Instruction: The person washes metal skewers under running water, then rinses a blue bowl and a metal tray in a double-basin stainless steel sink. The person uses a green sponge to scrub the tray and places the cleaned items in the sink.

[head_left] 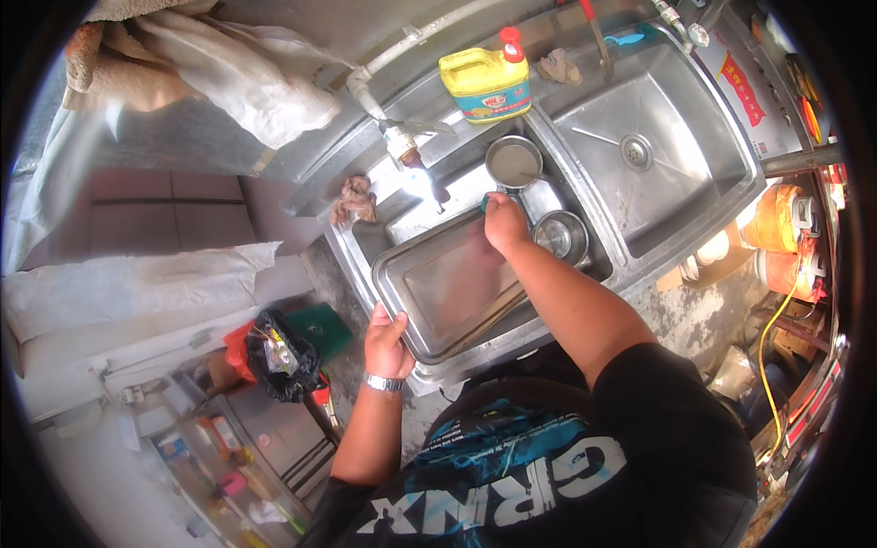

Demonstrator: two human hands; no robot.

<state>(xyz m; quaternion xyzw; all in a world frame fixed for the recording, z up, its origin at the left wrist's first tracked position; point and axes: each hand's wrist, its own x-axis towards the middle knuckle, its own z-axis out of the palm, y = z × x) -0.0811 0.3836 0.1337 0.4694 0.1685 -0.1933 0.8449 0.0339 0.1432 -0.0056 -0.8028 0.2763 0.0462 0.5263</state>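
Note:
A rectangular stainless-steel tray [445,281] lies tilted across the left sink basin [363,240]. My left hand [388,342], with a metal watch band at the wrist, grips the tray's near left corner, thumb on the rim. At the tray's far right end my right hand [505,222] holds a small green pad [485,203], mostly hidden by the fingers. Just beyond that hand sits a metal pot with cloudy liquid [514,162]. A second metal pot [562,236] stands beside my right forearm. Above the tray is a faucet [411,154], its tip lost in glare.
A yellow detergent jug [486,82] with a red cap stands on the sink's back ledge, near a crumpled rag [560,66]. Another rag [355,198] lies on the left rim. To the right is a second basin [658,130]. A black rubbish bag [282,356] sits at lower left.

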